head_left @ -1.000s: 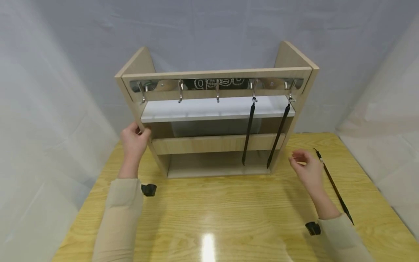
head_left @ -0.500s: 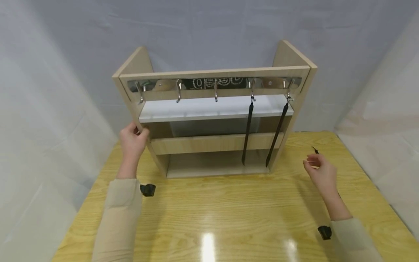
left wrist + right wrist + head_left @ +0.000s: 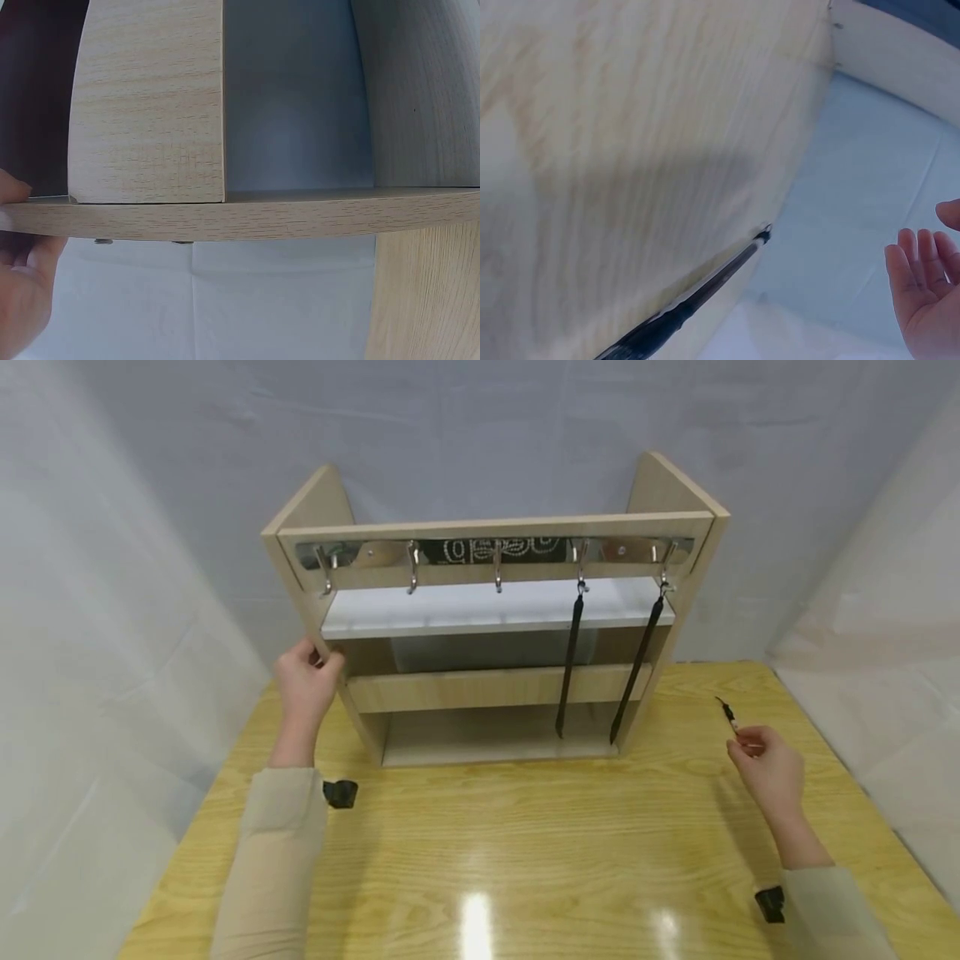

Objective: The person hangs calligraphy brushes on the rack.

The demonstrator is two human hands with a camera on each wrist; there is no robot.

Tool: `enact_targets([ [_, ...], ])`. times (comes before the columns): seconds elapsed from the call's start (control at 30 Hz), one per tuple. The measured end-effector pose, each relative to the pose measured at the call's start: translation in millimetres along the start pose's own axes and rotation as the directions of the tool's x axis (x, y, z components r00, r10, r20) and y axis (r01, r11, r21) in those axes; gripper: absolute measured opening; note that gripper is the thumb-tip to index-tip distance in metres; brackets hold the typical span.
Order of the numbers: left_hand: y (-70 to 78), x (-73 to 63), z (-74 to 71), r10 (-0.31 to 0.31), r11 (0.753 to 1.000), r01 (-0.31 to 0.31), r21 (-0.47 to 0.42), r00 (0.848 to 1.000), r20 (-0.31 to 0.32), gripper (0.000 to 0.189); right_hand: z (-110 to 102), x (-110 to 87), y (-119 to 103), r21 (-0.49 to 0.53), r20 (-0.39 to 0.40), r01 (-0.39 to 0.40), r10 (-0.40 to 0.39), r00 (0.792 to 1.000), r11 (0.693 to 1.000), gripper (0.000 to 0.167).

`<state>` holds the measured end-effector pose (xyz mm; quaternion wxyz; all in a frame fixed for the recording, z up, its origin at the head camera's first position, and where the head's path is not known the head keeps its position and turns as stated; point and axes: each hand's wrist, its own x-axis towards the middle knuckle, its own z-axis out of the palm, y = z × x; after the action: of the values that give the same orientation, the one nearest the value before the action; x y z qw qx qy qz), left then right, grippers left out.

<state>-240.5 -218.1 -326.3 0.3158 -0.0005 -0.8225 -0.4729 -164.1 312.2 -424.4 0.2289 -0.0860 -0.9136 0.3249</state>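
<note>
A small wooden shelf (image 3: pixel 495 689) stands on the table, with a metal hook rail (image 3: pixel 457 553) across its top front. From the two rightmost hooks hang a dark calligraphy brush (image 3: pixel 569 662) and a second dark calligraphy brush (image 3: pixel 636 671). My left hand (image 3: pixel 306 689) grips the front edge of the shelf's left side panel (image 3: pixel 277 220), thumb on one face and fingers on the other. To the right lies another calligraphy brush (image 3: pixel 729 713), partly hidden by my right hand (image 3: pixel 768 772). In the right wrist view, that hand's fingers are loosely bent and apart from the brush.
The yellow wood-grain table (image 3: pixel 480 835) spreads in front of the shelf. Pale sheeting (image 3: pixel 480 435) hangs behind and at both sides. Three hooks (image 3: pixel 412 568) on the left carry nothing. Each wrist bears a small black device (image 3: pixel 341 794).
My right hand has moved right and slightly toward me, over the loose brush, which it now covers in part. The left hand stays on the side panel; the hanging brushes look unchanged.
</note>
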Motion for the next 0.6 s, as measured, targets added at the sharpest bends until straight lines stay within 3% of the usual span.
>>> enact_targets([
  [0.6, -2.2, 0.2, 0.6, -0.003, 1.0, 0.003, 0.019, 1.0, -0.008, 0.008, -6, 3.6, 31, -0.107, 0.086, -0.019, 0.028, 0.996, 0.994, 0.027],
])
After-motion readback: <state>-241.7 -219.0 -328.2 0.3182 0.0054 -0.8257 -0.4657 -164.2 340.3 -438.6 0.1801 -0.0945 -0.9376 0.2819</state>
